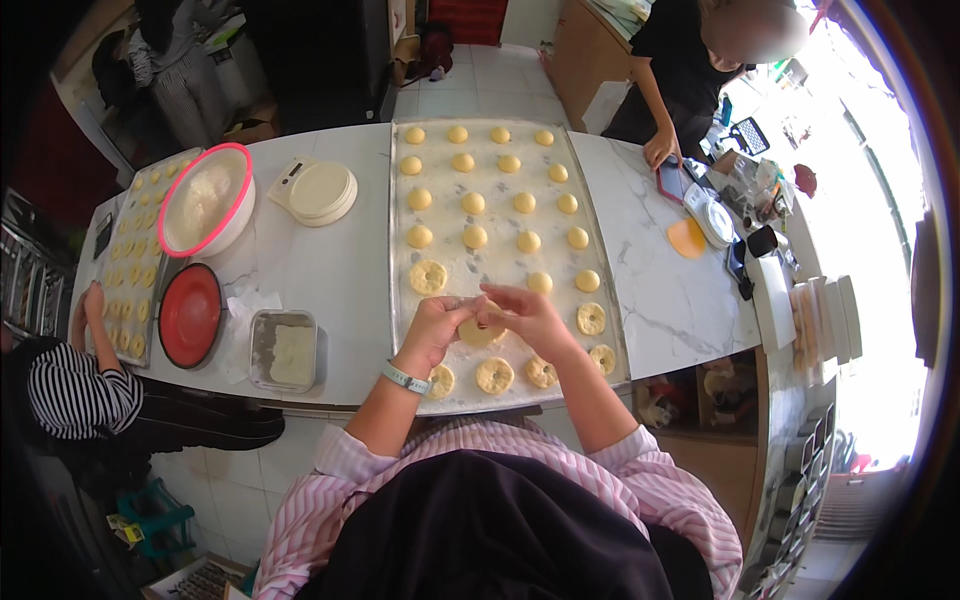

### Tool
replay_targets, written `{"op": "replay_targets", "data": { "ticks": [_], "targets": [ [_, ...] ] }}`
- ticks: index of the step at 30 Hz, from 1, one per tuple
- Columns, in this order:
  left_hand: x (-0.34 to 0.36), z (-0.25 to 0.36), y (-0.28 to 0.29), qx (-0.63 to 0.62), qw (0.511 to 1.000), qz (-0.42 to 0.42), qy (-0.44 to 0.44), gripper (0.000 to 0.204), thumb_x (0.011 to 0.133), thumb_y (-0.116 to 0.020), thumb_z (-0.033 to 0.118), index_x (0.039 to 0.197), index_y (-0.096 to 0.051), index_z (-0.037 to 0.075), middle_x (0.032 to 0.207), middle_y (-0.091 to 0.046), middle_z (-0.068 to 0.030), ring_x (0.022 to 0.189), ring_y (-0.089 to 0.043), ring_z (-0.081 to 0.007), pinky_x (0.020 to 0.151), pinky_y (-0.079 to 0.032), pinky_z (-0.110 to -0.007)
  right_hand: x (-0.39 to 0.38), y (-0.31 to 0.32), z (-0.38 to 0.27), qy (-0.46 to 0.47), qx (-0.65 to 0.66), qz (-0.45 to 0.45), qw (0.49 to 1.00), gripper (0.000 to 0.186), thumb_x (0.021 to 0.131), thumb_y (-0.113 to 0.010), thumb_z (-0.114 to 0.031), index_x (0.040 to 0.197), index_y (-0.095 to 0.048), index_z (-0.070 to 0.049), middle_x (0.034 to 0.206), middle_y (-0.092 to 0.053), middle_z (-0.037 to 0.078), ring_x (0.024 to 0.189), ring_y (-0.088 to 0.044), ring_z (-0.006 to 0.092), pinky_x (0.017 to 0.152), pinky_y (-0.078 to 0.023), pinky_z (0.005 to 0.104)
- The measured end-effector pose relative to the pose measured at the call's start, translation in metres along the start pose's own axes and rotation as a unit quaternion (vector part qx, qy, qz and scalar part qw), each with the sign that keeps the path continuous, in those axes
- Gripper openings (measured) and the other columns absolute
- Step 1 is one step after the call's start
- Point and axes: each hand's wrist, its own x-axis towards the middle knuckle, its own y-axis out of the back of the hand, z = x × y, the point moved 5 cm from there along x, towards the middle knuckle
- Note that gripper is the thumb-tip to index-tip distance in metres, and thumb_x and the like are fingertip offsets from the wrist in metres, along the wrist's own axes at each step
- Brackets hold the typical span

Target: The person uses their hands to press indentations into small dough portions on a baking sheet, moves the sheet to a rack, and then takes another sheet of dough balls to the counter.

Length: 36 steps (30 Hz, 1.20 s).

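Note:
Over the near half of a large metal tray point(394, 250), my left hand point(436, 331) and my right hand point(530, 318) meet around a flattened piece of pale yellow dough point(482, 334). Fingers of both hands are closed on it from either side, partly covering it. Round dough balls point(473, 204) sit in rows across the far part of the tray. Closer to me lie several flattened dough rings point(495, 376), each with a hole in the middle. One more dough ring point(428, 277) rests just beyond my left hand.
Left on the marble table stand a white kitchen scale point(322, 192), a pink-rimmed bowl point(246, 190), a red basin point(190, 312) and a rectangular metal container point(257, 352). A striped-sleeved person point(85, 395) works at another dough tray. Right, a person's hand point(661, 147) touches a phone point(669, 180).

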Motion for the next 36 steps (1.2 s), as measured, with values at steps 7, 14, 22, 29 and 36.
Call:
{"op": "replay_targets", "data": {
  "ticks": [7,14,22,29,36],
  "targets": [
    [-0.017,0.018,0.03,-0.054,0.976,0.141,-0.157,0.045,0.086,-0.063,0.025,0.116,-0.054,-0.008,0.112,-0.059,-0.0148,0.107,-0.055,-0.0188,0.096,-0.041,-0.029,0.06,0.031,0.039,-0.1,0.004,0.039,0.994,0.039,0.077,-0.07,-0.012,0.112,-0.06,0.002,0.087,-0.067,0.006,0.083,-0.061,0.0113,0.071,-0.048,0.0259],
    [-0.065,-0.008,0.085,-0.131,0.957,0.205,-0.156,0.028,0.09,-0.057,0.018,0.105,-0.056,-0.005,0.105,-0.06,-0.0147,0.102,-0.058,-0.024,0.094,-0.045,-0.035,0.09,0.006,-0.03,0.157,-0.436,0.106,0.88,0.034,0.074,-0.062,-0.004,0.108,-0.062,-0.002,0.098,-0.065,0.015,0.089,-0.063,0.0268,0.078,-0.05,0.034],
    [-0.086,-0.041,0.102,-0.185,0.95,0.191,-0.166,0.025,0.089,-0.057,0.014,0.109,-0.056,-0.003,0.103,-0.06,-0.0095,0.098,-0.058,-0.0215,0.091,-0.046,-0.034,0.088,-0.278,-0.028,0.245,-0.52,-0.368,0.731,0.019,0.068,-0.066,-0.008,0.086,-0.069,-0.006,0.091,-0.067,0.013,0.085,-0.065,0.0304,0.068,-0.052,0.0358],
    [-0.085,-0.039,0.132,-0.13,0.967,0.177,-0.126,0.029,0.089,-0.056,0.016,0.113,-0.055,-0.001,0.111,-0.057,-0.0098,0.104,-0.056,-0.0199,0.092,-0.045,-0.034,0.07,-0.316,-0.01,0.288,-0.635,-0.334,0.634,0.009,0.071,-0.067,-0.01,0.078,-0.069,-0.006,0.09,-0.067,0.009,0.085,-0.065,0.0246,0.065,-0.054,0.0315],
    [-0.062,-0.005,0.067,-0.35,0.933,0.028,-0.08,0.065,0.093,-0.04,0.048,0.129,-0.037,-0.006,0.126,-0.048,-0.0153,0.119,-0.045,-0.0244,0.099,-0.039,-0.038,0.014,-0.146,-0.042,0.395,-0.537,-0.076,0.742,0.03,0.084,-0.056,-0.025,0.105,-0.061,-0.003,0.123,-0.053,0.011,0.12,-0.046,0.0258,0.097,-0.041,0.0364]
  ]
}}
